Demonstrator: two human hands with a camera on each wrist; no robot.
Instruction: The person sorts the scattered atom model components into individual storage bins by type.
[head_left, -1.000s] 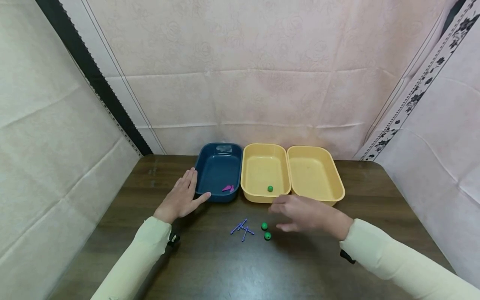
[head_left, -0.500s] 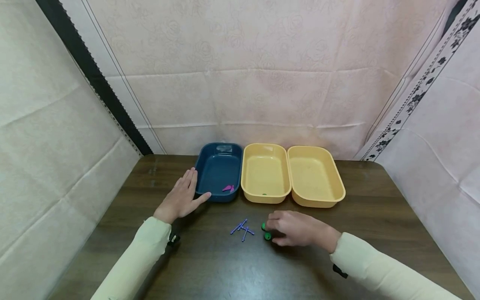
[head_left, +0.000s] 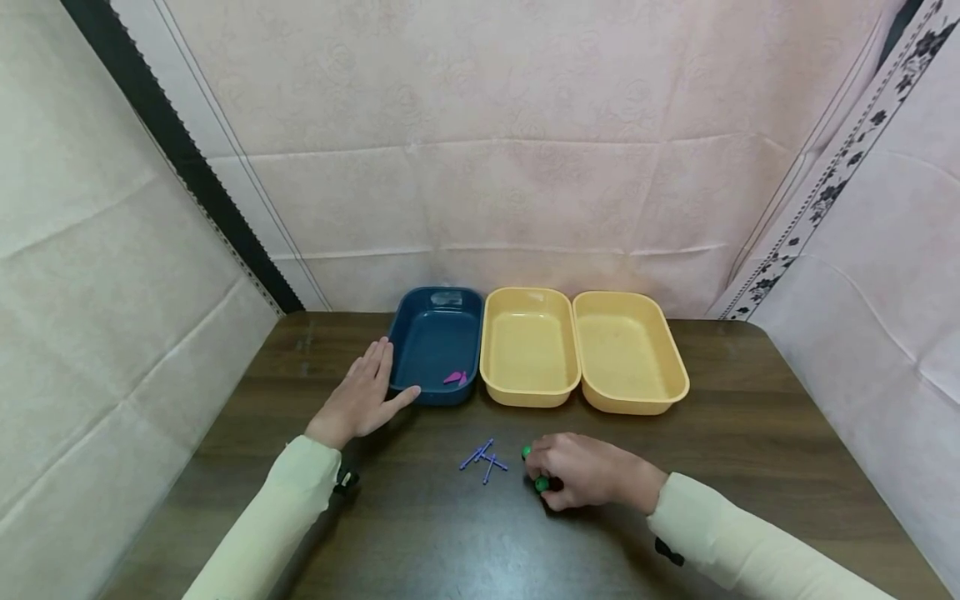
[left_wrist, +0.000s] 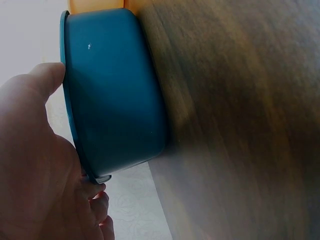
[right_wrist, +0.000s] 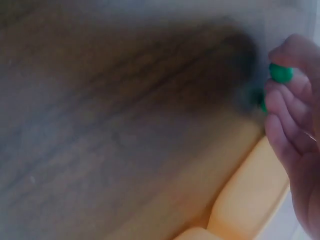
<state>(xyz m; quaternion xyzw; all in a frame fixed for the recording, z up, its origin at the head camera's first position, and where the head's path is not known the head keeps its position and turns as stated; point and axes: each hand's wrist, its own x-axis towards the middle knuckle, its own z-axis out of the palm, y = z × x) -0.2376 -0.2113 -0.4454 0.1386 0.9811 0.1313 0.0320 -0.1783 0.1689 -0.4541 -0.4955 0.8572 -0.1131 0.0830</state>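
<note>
Right hand (head_left: 585,473), fingers curled, pinches one green bead (head_left: 542,483); second green bead (head_left: 526,452) just beside its fingers. Blue sticks (head_left: 477,454) lie overlapping on the surface (head_left: 420,533), near the beads. Left hand (head_left: 360,396), fingers extended, thumb spread, rests against blue tray (head_left: 444,399), gripping nothing. Magenta pieces (head_left: 453,377) inside it; yellow trays (head_left: 530,400) alongside.

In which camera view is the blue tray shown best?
The head view: it shows the blue tray from above, its rim and inside, with pink pieces in it. The left wrist view shows only its outer side and rim edge, with the left hand at the rim. The right wrist view does not show it.
</note>
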